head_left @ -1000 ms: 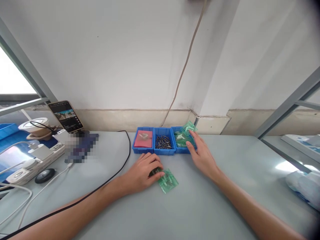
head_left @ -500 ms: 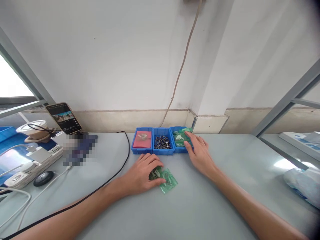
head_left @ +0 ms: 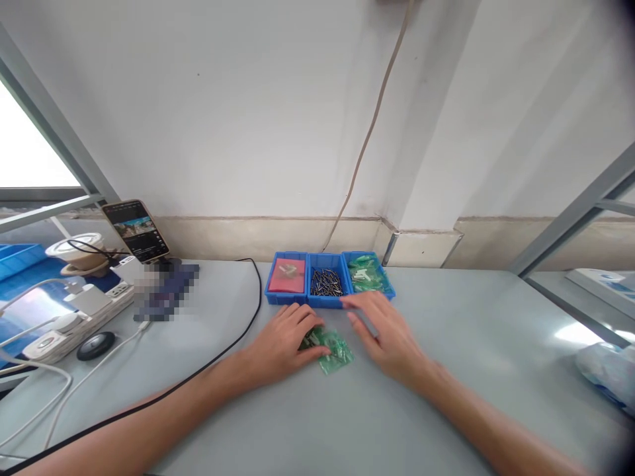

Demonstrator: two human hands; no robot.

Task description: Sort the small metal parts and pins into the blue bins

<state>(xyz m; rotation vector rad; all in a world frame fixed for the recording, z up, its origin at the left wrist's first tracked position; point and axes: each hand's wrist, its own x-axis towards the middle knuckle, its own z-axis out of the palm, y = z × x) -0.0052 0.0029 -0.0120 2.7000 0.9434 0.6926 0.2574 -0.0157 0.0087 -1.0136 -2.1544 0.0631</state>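
My left hand (head_left: 290, 340) rests on the grey table, its fingers curled round a green plastic bag (head_left: 338, 352) with small parts inside. To the right, my right hand (head_left: 384, 330) hovers with fingers apart and nothing in it, just in front of the bins. Three blue bins stand side by side: the left bin (head_left: 286, 299) has a red packet (head_left: 288, 283), the middle bin (head_left: 326, 302) has many small metal pins (head_left: 326, 283), and the right bin (head_left: 389, 289) contains green bags (head_left: 364, 272).
A phone (head_left: 136, 230) on a stand, a lidded cup (head_left: 79, 250), a power strip (head_left: 84, 322) and a black round object (head_left: 96, 345) are at the left. A black cable (head_left: 218, 357) crosses the table over my left forearm. A plastic package (head_left: 605, 373) lies far right.
My right hand has left the right bin and moved left and toward me. The green bags stay in that bin. My left hand still holds its bag; the view has shifted slightly.
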